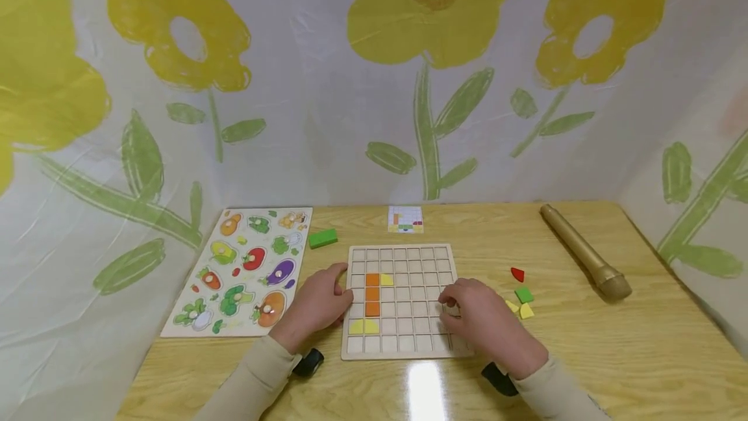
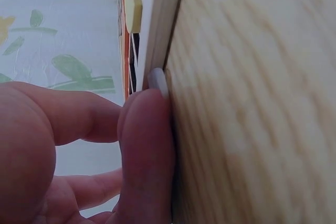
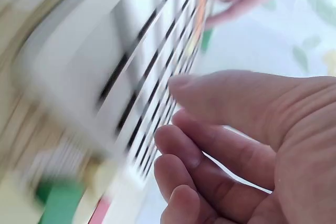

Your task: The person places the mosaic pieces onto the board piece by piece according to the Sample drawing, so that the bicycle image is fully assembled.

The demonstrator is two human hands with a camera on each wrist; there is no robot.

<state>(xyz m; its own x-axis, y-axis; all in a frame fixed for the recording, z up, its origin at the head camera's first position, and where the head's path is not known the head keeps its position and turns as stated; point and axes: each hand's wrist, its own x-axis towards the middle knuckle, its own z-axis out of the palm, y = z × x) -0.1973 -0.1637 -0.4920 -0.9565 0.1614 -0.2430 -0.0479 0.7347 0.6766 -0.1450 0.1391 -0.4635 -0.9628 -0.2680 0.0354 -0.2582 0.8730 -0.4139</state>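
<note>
A wooden grid board (image 1: 403, 343) lies mid-table, its square cells partly filled. Three orange squares (image 1: 373, 293) form a column, with a yellow piece (image 1: 387, 279) beside the top one and two yellow pieces (image 1: 356, 327) at the lower left. My left hand (image 1: 318, 304) rests at the board's left edge; in the left wrist view its thumb (image 2: 147, 140) touches that edge. My right hand (image 1: 485, 317) hovers over the board's right side, fingers loosely bent. Nothing shows between its thumb and fingertips (image 3: 173, 140) in the right wrist view, which is partly blurred.
Right of the board lie a red piece (image 1: 517, 274), a green square (image 1: 524, 294) and yellow pieces (image 1: 526, 310). A gold microphone-shaped object (image 1: 584, 252) lies farther right. A vegetable puzzle board (image 1: 181, 327) is at left, a green block (image 1: 323, 238) and pattern card (image 1: 406, 219) behind.
</note>
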